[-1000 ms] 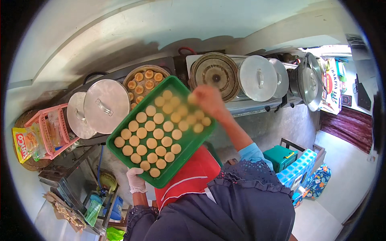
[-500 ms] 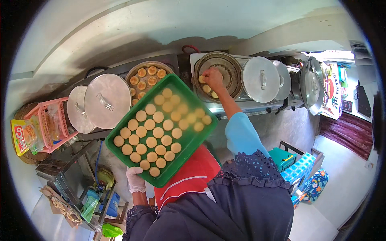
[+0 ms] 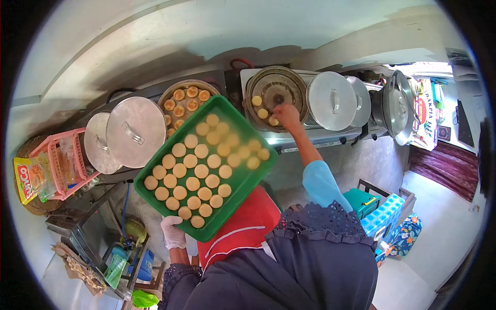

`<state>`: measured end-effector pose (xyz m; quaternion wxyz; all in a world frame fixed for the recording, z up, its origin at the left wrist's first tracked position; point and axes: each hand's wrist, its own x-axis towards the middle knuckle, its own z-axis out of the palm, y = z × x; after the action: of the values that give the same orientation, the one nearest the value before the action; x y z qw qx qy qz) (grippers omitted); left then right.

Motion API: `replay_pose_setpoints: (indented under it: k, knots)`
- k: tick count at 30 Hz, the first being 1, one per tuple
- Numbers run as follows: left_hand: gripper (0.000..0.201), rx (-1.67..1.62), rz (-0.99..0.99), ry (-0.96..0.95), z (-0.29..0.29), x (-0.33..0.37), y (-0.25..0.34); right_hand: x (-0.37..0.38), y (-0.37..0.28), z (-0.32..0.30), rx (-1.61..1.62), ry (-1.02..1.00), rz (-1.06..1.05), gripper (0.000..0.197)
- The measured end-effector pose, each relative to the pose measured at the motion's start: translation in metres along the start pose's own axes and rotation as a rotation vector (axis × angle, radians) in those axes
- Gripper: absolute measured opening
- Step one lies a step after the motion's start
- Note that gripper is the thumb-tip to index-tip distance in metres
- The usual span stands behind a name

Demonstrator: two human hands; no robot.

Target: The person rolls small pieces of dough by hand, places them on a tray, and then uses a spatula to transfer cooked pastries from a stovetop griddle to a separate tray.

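My left hand (image 3: 173,231), in a whitish glove, grips the lower left corner of a green tray (image 3: 240,204). Pale round dough cakes (image 3: 193,183) lie in rows across it, the farther ones blurred by a hazy patch. Out over a round, dark-bottomed pan (image 3: 281,85) reaches my right hand (image 3: 288,117), bare, its fingers drawn together. Just beside the fingertips lies one dough cake (image 3: 274,121); two more rest along the pan's left side. Whatever the fingers may hold is hidden.
Left of that pan, another pan (image 3: 187,84) holds browned cakes, partly covered by the tray. Metal lids (image 3: 135,132) flank both pans. A large lidded pot (image 3: 397,108) stands at far right, a pink basket (image 3: 62,163) at far left.
My right hand has moved from the pan's upper left cake toward the lowest one, nearer me. The tray stays in my left hand; the view has shifted slightly.
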<state>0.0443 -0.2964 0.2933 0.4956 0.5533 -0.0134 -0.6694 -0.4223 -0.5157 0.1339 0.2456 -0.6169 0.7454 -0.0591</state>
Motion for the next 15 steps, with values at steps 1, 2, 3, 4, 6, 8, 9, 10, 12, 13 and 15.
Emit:
replay_pose_setpoints:
  k: [1, 2, 3, 4, 6, 8, 9, 10, 12, 13, 15]
  knots:
    - [0.059, -0.003, -0.002, 0.010, 0.001, 0.000, 0.001, -0.008, 0.002, 0.002, -0.002, -0.002, -0.066, 0.017]
    - [0.059, -0.001, -0.001, 0.001, 0.003, 0.001, 0.001, -0.013, 0.004, 0.004, -0.004, -0.005, -0.133, 0.017]
    - [0.058, 0.001, 0.000, -0.007, 0.006, 0.002, 0.000, -0.016, 0.007, 0.005, 0.006, 0.020, -0.135, 0.016]
    - [0.058, 0.009, 0.001, -0.014, 0.010, 0.003, 0.002, -0.019, 0.008, 0.007, 0.021, 0.045, -0.134, 0.015]
    - [0.059, 0.013, -0.003, -0.016, 0.008, 0.005, 0.001, -0.021, 0.011, 0.010, 0.041, 0.060, -0.145, 0.014]
    - [0.060, 0.013, -0.004, -0.010, 0.009, 0.006, 0.001, -0.018, 0.013, 0.010, 0.042, 0.040, -0.169, 0.014]
    - [0.060, 0.014, -0.001, -0.001, 0.009, 0.005, 0.001, -0.018, 0.013, 0.011, 0.025, 0.039, -0.157, 0.014]
    - [0.060, 0.014, 0.004, 0.011, 0.012, 0.004, 0.002, -0.016, 0.013, 0.014, 0.011, 0.037, -0.147, 0.013]
    - [0.060, 0.017, -0.006, -0.010, 0.020, 0.003, 0.003, -0.016, 0.014, 0.015, 0.010, 0.031, -0.134, 0.013]
    - [0.060, 0.017, -0.008, -0.018, 0.022, 0.003, 0.004, -0.018, 0.012, 0.013, 0.024, 0.026, -0.134, 0.013]
    - [0.060, 0.020, -0.022, -0.004, 0.024, 0.001, 0.005, -0.019, 0.006, 0.010, 0.037, 0.036, -0.154, 0.013]
